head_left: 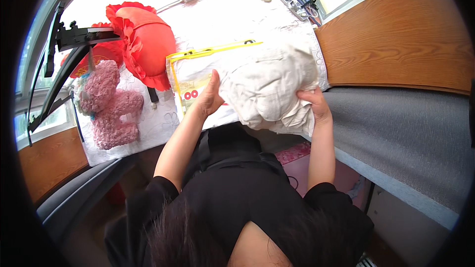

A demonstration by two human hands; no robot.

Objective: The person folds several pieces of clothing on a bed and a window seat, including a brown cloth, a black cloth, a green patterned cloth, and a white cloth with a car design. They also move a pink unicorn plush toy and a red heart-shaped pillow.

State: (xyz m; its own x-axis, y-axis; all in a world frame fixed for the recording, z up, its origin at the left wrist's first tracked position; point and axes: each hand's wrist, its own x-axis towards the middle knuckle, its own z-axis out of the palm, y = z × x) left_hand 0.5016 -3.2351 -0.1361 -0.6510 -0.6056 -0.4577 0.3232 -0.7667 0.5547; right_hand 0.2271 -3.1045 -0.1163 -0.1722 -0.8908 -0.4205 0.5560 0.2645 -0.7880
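A crumpled off-white cloth [269, 81], bunched into a loose bundle, is between my two hands over the near side of the table. My right hand [316, 106] grips its right edge, thumb on top. At the bundle's left side, my left hand [212, 98] holds it with the thumb raised; the fingers are hidden behind the fabric. A clear pouch with yellow edging [174, 71] and printed red circles lies beside my left hand, partly covered by the bundle.
The table has a white patterned cover [217, 10]. On the left are a pink plush toy [116, 106], a red ruffled round object [148, 44] and a black stand [79, 37]. Small packets [296, 0] lie at the far right. A wooden panel [396, 39] and grey cushion [396, 118] border the right.
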